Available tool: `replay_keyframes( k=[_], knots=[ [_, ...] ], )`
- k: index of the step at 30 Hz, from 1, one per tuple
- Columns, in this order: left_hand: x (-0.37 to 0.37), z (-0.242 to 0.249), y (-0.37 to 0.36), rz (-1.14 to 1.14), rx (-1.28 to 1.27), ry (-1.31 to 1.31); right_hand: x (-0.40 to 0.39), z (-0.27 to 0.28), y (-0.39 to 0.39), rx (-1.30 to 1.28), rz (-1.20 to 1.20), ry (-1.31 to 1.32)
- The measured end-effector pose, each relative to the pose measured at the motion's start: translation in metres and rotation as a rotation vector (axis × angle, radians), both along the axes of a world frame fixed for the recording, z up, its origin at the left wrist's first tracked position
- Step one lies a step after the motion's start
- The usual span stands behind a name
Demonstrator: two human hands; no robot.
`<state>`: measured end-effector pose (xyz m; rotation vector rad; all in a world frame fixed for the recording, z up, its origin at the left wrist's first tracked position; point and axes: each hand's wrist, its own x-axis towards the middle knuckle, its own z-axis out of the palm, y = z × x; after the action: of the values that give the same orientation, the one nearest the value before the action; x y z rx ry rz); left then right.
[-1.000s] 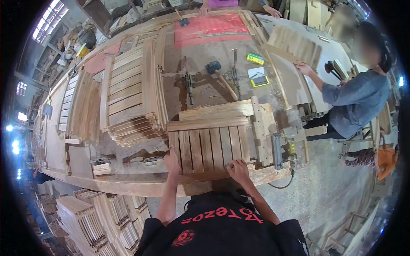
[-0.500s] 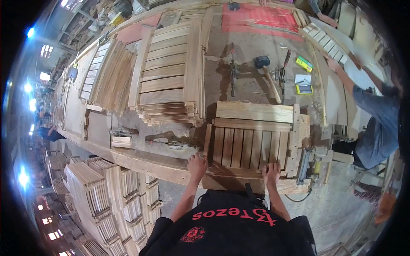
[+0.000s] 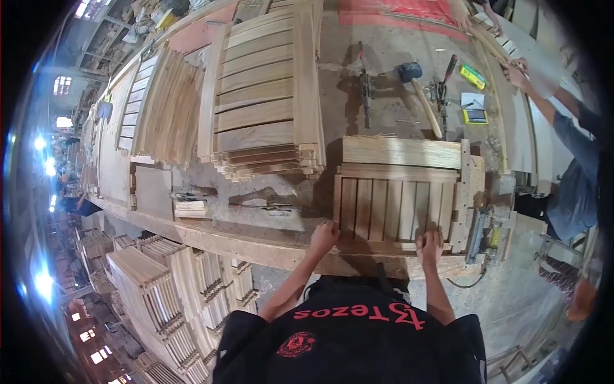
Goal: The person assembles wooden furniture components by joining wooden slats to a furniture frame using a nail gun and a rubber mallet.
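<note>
A slatted wooden panel (image 3: 393, 208) lies in front of me on the workbench, its slats side by side between long rails. My left hand (image 3: 325, 237) is closed at the panel's near left corner, on the near end of a narrow wooden strip (image 3: 338, 206). This strip stands against the panel's left side. At the near edge, toward the right, my right hand (image 3: 430, 244) rests with curled fingers on the panel. Beyond the slats a wide pale board (image 3: 401, 152) lies across the far side. A wooden stop block (image 3: 459, 221) borders the panel's right end.
A tall stack of slatted panels (image 3: 256, 96) stands at left, beside loose strips (image 3: 169, 105). A black-headed mallet (image 3: 419, 96), metal clamps (image 3: 365, 86) and a yellow-green box (image 3: 472, 77) lie beyond. Another person's hands (image 3: 517, 73) hold a panel at right. More stacks (image 3: 144, 275) stand below the bench.
My left hand has moved right with the narrow strip, which was tilted and apart from the panel and now sits against its left side. The camera view has shifted slightly.
</note>
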<state>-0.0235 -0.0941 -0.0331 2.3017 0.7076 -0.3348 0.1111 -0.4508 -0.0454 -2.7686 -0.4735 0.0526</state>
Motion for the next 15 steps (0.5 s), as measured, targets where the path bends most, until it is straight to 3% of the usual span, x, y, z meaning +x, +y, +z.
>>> replay_keyframes(
  k=[3, 5, 6, 7, 8, 11, 12, 14, 15],
  knots=[
    [-0.006, 0.012, 0.045, 0.284, -0.121, -0.037, 0.0, 0.008, 0.006, 0.009, -0.056, 0.149],
    [-0.049, -0.042, 0.105, 0.75, 0.11, -0.163, 0.0, 0.003, 0.006, -0.003, 0.011, 0.073],
    [-0.042, -0.003, 0.128, 0.995, 0.185, -0.223, -0.001, 0.003, 0.006, -0.007, 0.016, 0.025],
    [-0.048, -0.003, 0.166, 1.266, 0.253, -0.011, 0.001, 0.003, 0.004, -0.009, 0.02, -0.03],
    [-0.083, -0.047, 0.208, 1.388, 0.357, -0.21, 0.002, 0.003, 0.001, -0.016, -0.004, 0.096],
    [-0.118, -0.06, 0.279, 1.588, -0.664, -0.731, 0.002, 0.003, 0.002, -0.044, -0.027, 0.112],
    [-0.113, -0.051, 0.297, 1.767, -0.748, -0.53, 0.001, 0.003, -0.001, -0.043, -0.02, 0.117],
    [-0.121, -0.062, 0.349, 1.642, -1.229, -0.633, 0.003, -0.002, 0.002, -0.021, -0.055, 0.072],
    [-0.08, -0.021, 0.321, 1.886, -0.854, -0.588, 0.003, -0.004, 0.002, -0.006, -0.068, 0.03]
  ],
)
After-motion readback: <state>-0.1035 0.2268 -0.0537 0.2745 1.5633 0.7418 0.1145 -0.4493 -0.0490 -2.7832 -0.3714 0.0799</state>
